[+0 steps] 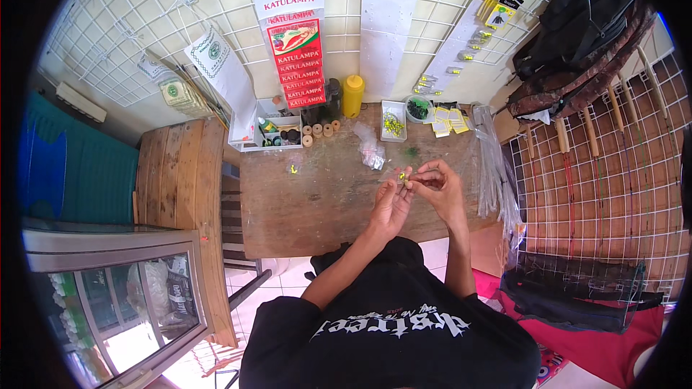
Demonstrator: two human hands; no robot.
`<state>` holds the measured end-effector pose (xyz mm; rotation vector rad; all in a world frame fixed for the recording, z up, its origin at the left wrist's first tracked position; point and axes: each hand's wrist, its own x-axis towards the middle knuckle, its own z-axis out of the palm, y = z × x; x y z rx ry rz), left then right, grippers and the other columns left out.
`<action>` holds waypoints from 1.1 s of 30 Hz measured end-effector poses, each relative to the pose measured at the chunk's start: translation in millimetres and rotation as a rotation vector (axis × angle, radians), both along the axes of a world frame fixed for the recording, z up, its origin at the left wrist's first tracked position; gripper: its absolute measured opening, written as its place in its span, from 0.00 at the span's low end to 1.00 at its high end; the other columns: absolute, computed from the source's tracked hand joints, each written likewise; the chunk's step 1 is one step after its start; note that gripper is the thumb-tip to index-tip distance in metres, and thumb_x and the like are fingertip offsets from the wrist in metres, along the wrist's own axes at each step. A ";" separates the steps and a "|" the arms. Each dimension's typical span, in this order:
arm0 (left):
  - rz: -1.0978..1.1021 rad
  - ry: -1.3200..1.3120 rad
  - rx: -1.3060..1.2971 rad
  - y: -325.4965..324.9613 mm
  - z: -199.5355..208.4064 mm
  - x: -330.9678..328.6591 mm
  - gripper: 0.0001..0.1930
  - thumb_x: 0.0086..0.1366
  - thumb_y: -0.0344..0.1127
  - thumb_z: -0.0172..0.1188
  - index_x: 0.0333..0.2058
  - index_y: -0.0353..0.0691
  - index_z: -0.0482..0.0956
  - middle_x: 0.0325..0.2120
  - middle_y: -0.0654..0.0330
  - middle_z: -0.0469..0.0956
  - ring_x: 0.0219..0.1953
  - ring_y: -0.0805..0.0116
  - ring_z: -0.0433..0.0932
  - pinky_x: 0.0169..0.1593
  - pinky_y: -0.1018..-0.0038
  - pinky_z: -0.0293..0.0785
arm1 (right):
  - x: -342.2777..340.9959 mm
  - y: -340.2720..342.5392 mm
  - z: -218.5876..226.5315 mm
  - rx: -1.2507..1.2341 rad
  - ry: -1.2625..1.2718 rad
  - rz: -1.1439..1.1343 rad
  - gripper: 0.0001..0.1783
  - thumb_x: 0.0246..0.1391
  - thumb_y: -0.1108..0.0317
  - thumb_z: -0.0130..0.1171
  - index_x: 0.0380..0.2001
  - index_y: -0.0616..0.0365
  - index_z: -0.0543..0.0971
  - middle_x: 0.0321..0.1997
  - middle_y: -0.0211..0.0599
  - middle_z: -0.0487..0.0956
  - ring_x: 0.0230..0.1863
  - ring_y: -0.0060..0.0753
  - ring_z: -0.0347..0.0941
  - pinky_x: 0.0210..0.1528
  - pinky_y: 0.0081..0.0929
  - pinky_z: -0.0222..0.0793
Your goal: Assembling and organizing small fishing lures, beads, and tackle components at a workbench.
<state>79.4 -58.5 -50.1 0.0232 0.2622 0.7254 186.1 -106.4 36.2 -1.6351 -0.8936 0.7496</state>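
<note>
My left hand (pixel 390 207) pinches a small clear plastic packet with bright yellow-green pieces (pixel 402 176) inside, above the middle of the wooden table. My right hand (pixel 442 193) meets it from the right, its thumb and index finger closed at the packet's edge. The pieces are too small to make out exactly. Just beyond my hands lie a crumpled clear plastic bag (pixel 370 151) and a little patch of green bits (pixel 411 151). A white tray (pixel 385 106) behind them holds many similar yellow-green pieces. Another small packet with yellow pieces (pixel 294 169) lies to the left.
A round tub (pixel 418 108) and yellow cards (pixel 450 121) stand back right, near long clear plastic sleeves (pixel 490 166). Along the back are a yellow bottle (pixel 352 96), wooden spools (pixel 317 131) and a white organizer (pixel 252 147). Fishing rods (pixel 591 133) hang on the right grid.
</note>
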 end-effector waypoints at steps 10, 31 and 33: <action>-0.018 0.006 -0.054 1.1 0.6 0.1 0.29 0.56 0.44 0.64 0.54 0.43 0.63 0.53 0.61 0.69 0.43 0.72 0.73 0.51 0.72 0.71 | -7.7 2.3 15.6 0.016 -0.227 -0.079 0.11 0.41 0.76 0.65 0.31 0.62 0.75 0.28 0.35 0.80 0.32 0.25 0.78 0.38 0.22 0.70; -0.053 -0.019 -0.155 -1.3 -3.4 1.9 0.19 0.59 0.47 0.60 0.46 0.46 0.72 0.46 0.65 0.73 0.41 0.72 0.71 0.50 0.73 0.67 | -22.3 0.5 41.0 0.090 -0.600 -0.019 0.10 0.44 0.80 0.56 0.33 0.60 0.78 0.38 0.39 0.80 0.42 0.38 0.73 0.46 0.31 0.67; -0.062 -0.041 -0.117 -0.7 -7.6 1.2 0.20 0.60 0.48 0.59 0.47 0.46 0.72 0.47 0.65 0.73 0.38 0.71 0.70 0.50 0.72 0.67 | -22.9 -1.9 43.1 0.072 -0.621 0.028 0.14 0.40 0.81 0.55 0.34 0.59 0.79 0.46 0.43 0.75 0.46 0.45 0.68 0.48 0.35 0.65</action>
